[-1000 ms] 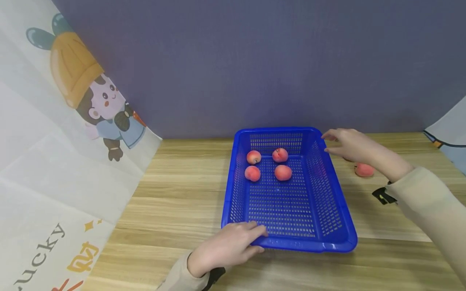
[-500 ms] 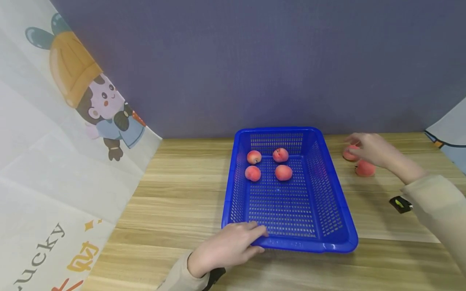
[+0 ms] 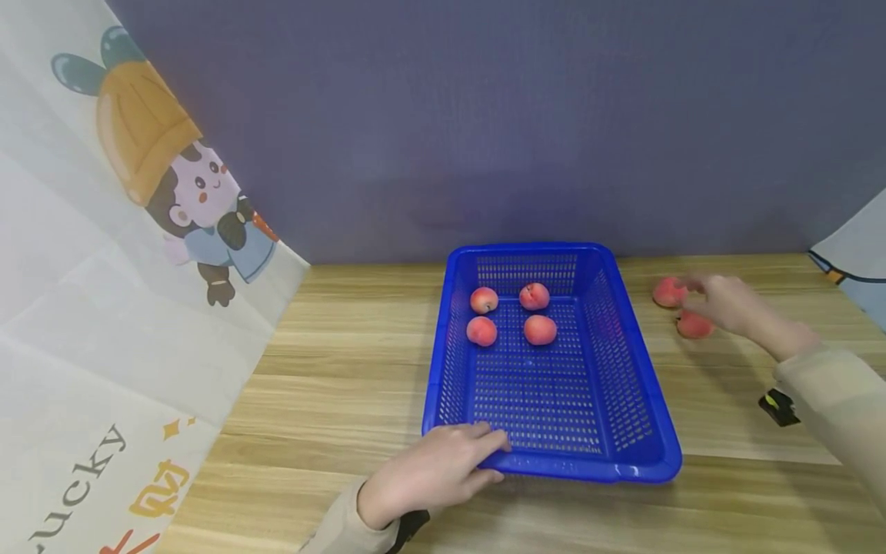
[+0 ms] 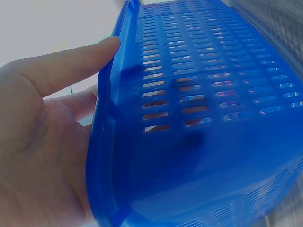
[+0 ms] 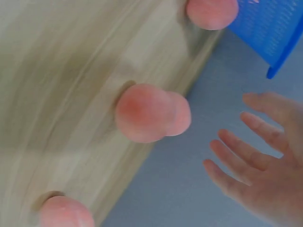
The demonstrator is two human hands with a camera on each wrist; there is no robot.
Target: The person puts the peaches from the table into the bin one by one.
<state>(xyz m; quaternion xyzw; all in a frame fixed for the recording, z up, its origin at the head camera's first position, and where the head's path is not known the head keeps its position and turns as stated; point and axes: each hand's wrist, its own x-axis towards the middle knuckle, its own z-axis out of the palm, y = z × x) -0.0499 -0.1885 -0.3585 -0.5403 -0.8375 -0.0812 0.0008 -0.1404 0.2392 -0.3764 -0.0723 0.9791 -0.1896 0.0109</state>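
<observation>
My left hand [image 3: 439, 469] grips the near left rim of a blue plastic basket [image 3: 581, 465]; in the left wrist view its thumb [image 4: 80, 64] lies over the rim, with fingers behind the perforated wall. Inside, toward the far left, sit several peaches, among them a near one [image 3: 540, 329]. Right of the basket, my right hand [image 3: 737, 308] hovers over two peaches on the table, a far one [image 3: 667, 292] and a nearer one [image 3: 694, 325] partly covered by it. The right wrist view shows its fingers [image 5: 246, 151] spread and apart from a peach [image 5: 143, 113].
More peaches lie on the wooden table [image 3: 332, 369], one at the lower edge [image 5: 66, 213] of the right wrist view. A dark grey-blue panel [image 3: 457, 131] stands behind the table. A white sheet with a cartoon figure [image 3: 208, 185] borders the left.
My right hand has moved from beside the basket's far right rim to the right, over the far peach, then slightly nearer and right. My left hand stays on the rim.
</observation>
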